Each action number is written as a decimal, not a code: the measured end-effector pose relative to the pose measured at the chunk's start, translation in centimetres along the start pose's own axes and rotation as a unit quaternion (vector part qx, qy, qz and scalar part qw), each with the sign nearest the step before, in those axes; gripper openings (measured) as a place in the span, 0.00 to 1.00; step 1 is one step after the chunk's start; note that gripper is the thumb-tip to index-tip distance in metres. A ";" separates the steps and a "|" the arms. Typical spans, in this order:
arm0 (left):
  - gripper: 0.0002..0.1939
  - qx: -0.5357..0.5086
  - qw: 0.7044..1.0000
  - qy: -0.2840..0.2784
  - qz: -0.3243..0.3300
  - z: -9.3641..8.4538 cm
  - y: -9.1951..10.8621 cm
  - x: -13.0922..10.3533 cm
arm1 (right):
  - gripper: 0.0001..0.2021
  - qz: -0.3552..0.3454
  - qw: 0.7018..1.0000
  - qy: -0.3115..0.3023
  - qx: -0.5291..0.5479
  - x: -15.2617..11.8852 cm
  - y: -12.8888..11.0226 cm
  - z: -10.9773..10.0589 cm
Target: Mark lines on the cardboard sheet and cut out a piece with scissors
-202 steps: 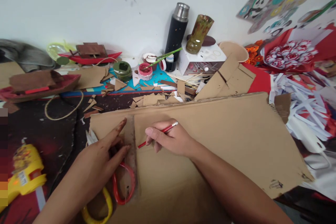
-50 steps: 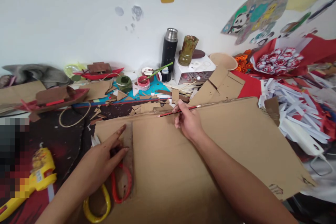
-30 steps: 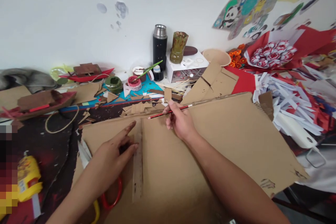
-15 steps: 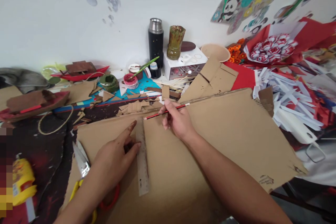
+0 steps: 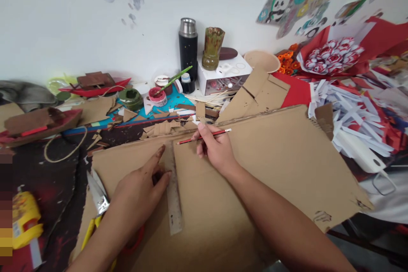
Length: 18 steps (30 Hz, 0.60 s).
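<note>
A large sheet of brown cardboard (image 5: pixel 280 165) lies before me, and a clear, worn ruler (image 5: pixel 174 204) rests lengthwise on it. My left hand (image 5: pixel 140 191) presses on the ruler's left side, index finger and thumb stretched apart, the other fingers curled beneath. In my right hand (image 5: pixel 215 146) is a red and black pencil (image 5: pixel 188 140), pinched in the fingers. Its tip points left, close to the ruler's upper right edge; whether it touches the cardboard I cannot tell. Partly under my left forearm lie scissors (image 5: pixel 98 193) with yellow and red handles.
Behind the cardboard are paint jars (image 5: pixel 158 95), a black flask (image 5: pixel 188 51) and a white box (image 5: pixel 210 80) bearing a glass vase (image 5: pixel 213 49). Model boats (image 5: pixel 35 125) and a yellow bottle (image 5: pixel 25 216) stand left. Paper strips (image 5: pixel 338 114) and a bouquet (image 5: pixel 334 57) fill the right.
The view has shifted slightly. The pencil tip sits a little farther right of the ruler's edge. The left hand and ruler keep their places on the cardboard.
</note>
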<state>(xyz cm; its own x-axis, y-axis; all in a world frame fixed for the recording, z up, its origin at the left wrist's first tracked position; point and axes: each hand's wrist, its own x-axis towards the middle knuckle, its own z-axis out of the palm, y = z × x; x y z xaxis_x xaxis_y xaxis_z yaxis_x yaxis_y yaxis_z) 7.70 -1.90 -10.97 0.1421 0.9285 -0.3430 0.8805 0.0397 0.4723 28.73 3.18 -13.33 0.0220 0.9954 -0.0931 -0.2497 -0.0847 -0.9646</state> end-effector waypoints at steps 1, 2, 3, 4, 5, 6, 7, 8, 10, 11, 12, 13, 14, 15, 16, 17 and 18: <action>0.43 0.001 1.000 -0.002 -0.004 0.0 0.0 0.0 | 0.33 0.001 1.000 0.000 0.001 0.0 0.0 0.0; 0.43 0.002 1.000 -0.003 -0.007 0.1 0.0 0.0 | 0.33 0.003 1.000 -0.001 0.001 0.0 0.0 0.0; 0.43 0.003 1.000 -0.003 -0.010 0.1 0.0 0.0 | 0.33 0.005 1.000 -0.003 0.001 0.0 0.0 0.0; 0.43 0.008 1.000 -0.001 -0.009 0.1 0.0 0.0 | 0.32 0.007 1.000 -0.005 0.000 0.0 0.0 0.0; 0.43 0.013 1.000 0.001 -0.008 0.1 0.1 0.0 | 0.32 0.009 1.000 -0.008 -0.001 0.0 0.0 0.0; 0.43 0.016 1.000 0.001 -0.007 0.1 0.1 0.0 | 0.32 0.010 1.000 -0.011 -0.003 0.0 0.0 0.0; 0.43 0.018 1.000 0.001 -0.007 0.1 0.1 0.0 | 0.32 0.010 1.000 -0.014 -0.005 -0.1 0.0 0.0; 0.43 0.020 1.000 0.000 -0.007 0.1 0.1 0.0 | 0.32 0.010 1.000 -0.016 -0.007 -0.1 0.1 0.0; 0.43 0.027 1.000 -0.003 -0.010 0.1 0.2 0.0 | 0.32 0.009 1.000 -0.018 -0.011 -0.1 0.1 0.0; 0.43 0.030 0.999 -0.004 -0.011 0.0 0.3 0.0 | 0.32 0.009 1.000 -0.019 -0.011 -0.1 0.1 -0.1; 0.43 0.032 0.999 -0.006 -0.013 0.0 0.3 0.0 | 0.32 0.008 1.000 -0.020 -0.010 -0.1 0.1 -0.1; 0.43 0.033 0.999 -0.007 -0.015 0.0 0.4 0.0 | 0.32 0.008 1.000 -0.021 -0.009 -0.1 0.1 -0.1; 0.43 0.033 0.999 -0.008 -0.017 0.0 0.4 0.0 | 0.31 0.007 1.000 -0.022 -0.006 -0.1 0.1 -0.1; 0.43 0.031 0.999 -0.008 -0.019 0.0 0.5 0.0 | 0.31 0.006 1.000 -0.022 -0.004 -0.1 0.1 -0.2; 0.44 0.031 0.999 -0.009 -0.022 0.0 0.5 0.0 | 0.32 0.005 1.000 -0.022 -0.002 -0.1 0.1 -0.2; 0.44 0.031 0.999 -0.009 -0.025 0.0 0.5 -0.1 | 0.31 0.004 1.000 -0.023 -0.001 -0.1 0.1 -0.2; 0.44 0.033 0.999 -0.008 -0.027 0.0 0.6 -0.1 | 0.31 0.003 1.000 -0.024 -0.001 -0.1 0.1 -0.2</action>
<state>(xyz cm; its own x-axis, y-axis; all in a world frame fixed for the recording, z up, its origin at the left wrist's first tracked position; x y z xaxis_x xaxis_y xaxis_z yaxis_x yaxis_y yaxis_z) 8.19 -1.97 -10.71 0.1000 0.9192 -0.3808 0.9151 0.0653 0.3978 28.92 3.05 -13.46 -0.0258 0.9958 -0.0873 -0.2478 -0.0910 -0.9645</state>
